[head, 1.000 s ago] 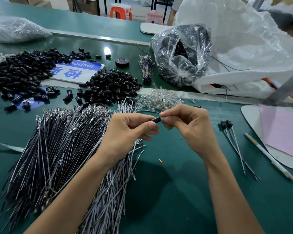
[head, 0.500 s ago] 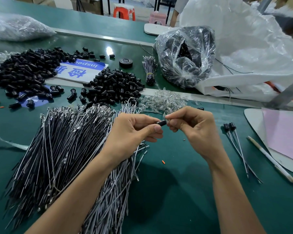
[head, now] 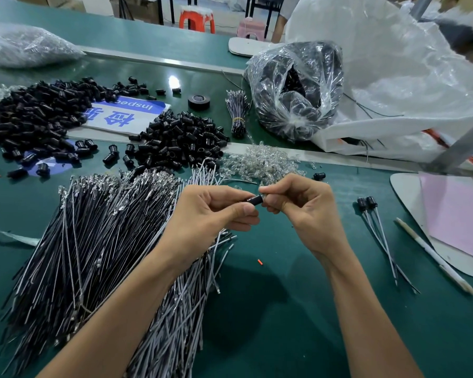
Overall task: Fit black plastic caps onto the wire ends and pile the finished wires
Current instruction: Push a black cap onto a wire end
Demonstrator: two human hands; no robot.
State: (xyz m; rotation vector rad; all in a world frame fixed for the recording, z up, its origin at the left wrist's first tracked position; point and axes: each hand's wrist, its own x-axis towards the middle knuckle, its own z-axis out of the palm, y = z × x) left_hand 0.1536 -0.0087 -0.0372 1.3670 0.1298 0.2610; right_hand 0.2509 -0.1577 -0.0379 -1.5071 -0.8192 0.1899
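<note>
On the far left, a heap of small black caps [head: 33, 118] lies on the green tabletop [head: 271, 309]. They are short, shiny tubes. Nearer, a big fan of thin wires [head: 93, 241], black and grey with silver tips, spreads toward the near edge. The left hand [head: 208, 214] is above these wires. Its thumb and first finger pinch one black cap [head: 254, 199], held up in the air in the middle. The right hand [head: 306, 214] meets it from the other side, and its curled fingers pinch the cap's right end. I cannot see the wire in it. Behind the hands sits a heap of tiny clear bits [head: 260, 162], like glass. To the right, two finished wires [head: 377, 230] with caps on lie side by side, well apart from the big fan. Smooth bare green shows between them and the right hand. A long white pen [head: 434, 255] lies just beside them, near a pink sheet [head: 459, 214] at the right edge.
</note>
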